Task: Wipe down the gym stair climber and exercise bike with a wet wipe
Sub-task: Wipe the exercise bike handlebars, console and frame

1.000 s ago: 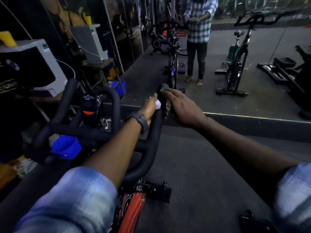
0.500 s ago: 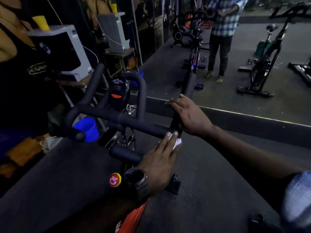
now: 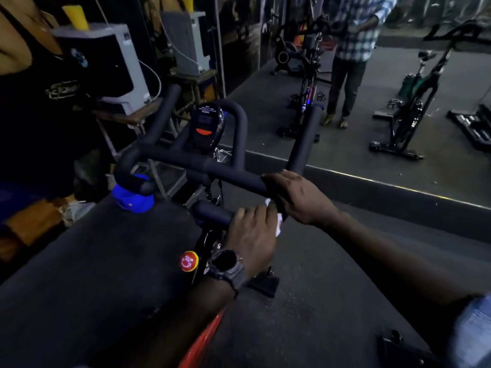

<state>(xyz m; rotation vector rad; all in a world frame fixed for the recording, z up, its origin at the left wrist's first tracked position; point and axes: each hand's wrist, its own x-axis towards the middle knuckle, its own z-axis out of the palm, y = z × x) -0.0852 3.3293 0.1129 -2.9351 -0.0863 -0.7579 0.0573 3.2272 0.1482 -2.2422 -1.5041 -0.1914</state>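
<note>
Left hand (image 3: pixel 252 229), wearing a wristwatch (image 3: pixel 225 264), had come back along the bike's handlebar (image 3: pixel 202 166) from the tip of the right-hand horn, where it was a second ago, down to the near lower grip just behind the crossbar. Its fingers curled over that grip with the wet wipe (image 3: pixel 277 224) pressed beneath; only a small white edge of the wipe showed, at the side nearest the right hand. Right hand (image 3: pixel 300 197) had also shifted, from the horn's tip to the bend where the horn meets the crossbar, and now gripped the bar there, touching the left hand's fingertips. It looked to be steadying the handlebar, no cloth in it.

Display console (image 3: pixel 207 126) sat forward of the crossbar, between the inner loop bars. Red knob (image 3: pixel 189 261) lay below the handlebar, just beside the watch. Blue cup (image 3: pixel 132 195) hung under the handlebar's left end.

Judgement: the right horn appeared to have had its pass, and the wiping had moved to the inner grip. Crossbar, left horn, console and frame probably remained. No stair climber could be identified beyond the handlebar, so that half of the job could not be assessed.
</note>
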